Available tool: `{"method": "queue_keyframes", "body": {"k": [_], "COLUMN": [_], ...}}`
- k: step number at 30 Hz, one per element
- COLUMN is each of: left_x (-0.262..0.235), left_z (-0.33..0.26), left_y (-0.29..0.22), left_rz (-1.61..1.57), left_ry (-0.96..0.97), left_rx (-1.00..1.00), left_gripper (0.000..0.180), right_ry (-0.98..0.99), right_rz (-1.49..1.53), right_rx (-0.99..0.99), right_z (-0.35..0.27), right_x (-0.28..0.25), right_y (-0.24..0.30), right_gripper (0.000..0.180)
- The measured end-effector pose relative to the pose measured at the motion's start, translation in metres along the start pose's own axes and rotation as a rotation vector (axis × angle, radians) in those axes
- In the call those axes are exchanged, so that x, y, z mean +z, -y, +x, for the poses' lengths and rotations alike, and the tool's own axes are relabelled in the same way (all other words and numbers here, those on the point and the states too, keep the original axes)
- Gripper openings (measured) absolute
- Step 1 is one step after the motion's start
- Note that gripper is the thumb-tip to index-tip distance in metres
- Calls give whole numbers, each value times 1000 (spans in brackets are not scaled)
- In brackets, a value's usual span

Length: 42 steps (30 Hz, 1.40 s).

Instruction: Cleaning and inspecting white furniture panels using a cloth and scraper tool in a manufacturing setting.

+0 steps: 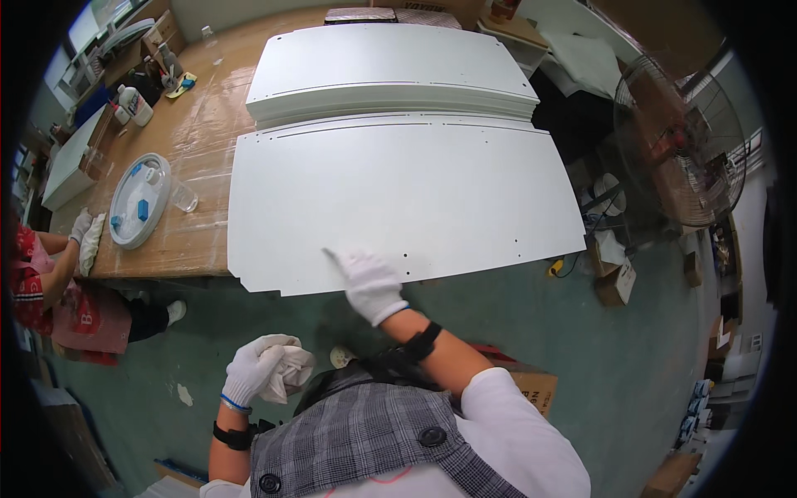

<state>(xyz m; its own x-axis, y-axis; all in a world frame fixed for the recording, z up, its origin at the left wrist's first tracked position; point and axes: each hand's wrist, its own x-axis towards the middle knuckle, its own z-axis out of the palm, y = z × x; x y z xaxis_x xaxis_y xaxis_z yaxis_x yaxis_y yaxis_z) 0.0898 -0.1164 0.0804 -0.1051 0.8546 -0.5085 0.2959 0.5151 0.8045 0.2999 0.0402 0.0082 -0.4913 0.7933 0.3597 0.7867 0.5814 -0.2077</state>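
A large flat white panel [398,195] with small holes and notched corners lies on the table's near part. My right hand [374,286], in a white knit glove, is over its near edge. Its fingers look closed, and a thin greyish tip sticks out toward the panel's face; what this is I cannot make out. Lower down, off the table, my left hand [251,367], gloved too, is closed round a crumpled white cloth [290,371]. Behind the near panel rises a stack of similar white panels [386,62].
The table [203,241] is covered in brown board and clear film. On it are a round white lid [116,207] with blue blocks, a clear cup [184,197] and white bottles [135,105]. Another person [58,286] works at left. A caged fan [681,141] stands at right.
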Motion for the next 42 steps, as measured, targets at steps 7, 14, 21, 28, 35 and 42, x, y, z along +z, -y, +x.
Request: {"method": "queue_keyframes", "body": {"k": [7, 14, 21, 28, 35, 42], "left_x": [10, 22, 12, 1, -2, -1], "left_z": [10, 53, 37, 10, -1, -8], "left_y": [-45, -107, -97, -66, -50, -49], "left_rz": [-213, -292, -226, -224, -294, -337], "left_ry": [-123, -344, -482, -555, -533, -534], "left_rx": [232, 411, 461, 410, 436, 425], "left_gripper": [28, 29, 29, 29, 30, 29], "right_ry": [10, -30, 141, 109, 206, 90], "right_rz": [-208, -15, -72, -96, -104, -17], "right_rx": [963, 282, 191, 300, 373, 310], "right_z": [-61, -32, -50, -51, -48, -47], "right_x": [-91, -70, -63, -63, -70, -68], "right_y": [-279, -159, -135, -134, -130, -132], "right_gripper": [42, 35, 51, 49, 46, 41]}}
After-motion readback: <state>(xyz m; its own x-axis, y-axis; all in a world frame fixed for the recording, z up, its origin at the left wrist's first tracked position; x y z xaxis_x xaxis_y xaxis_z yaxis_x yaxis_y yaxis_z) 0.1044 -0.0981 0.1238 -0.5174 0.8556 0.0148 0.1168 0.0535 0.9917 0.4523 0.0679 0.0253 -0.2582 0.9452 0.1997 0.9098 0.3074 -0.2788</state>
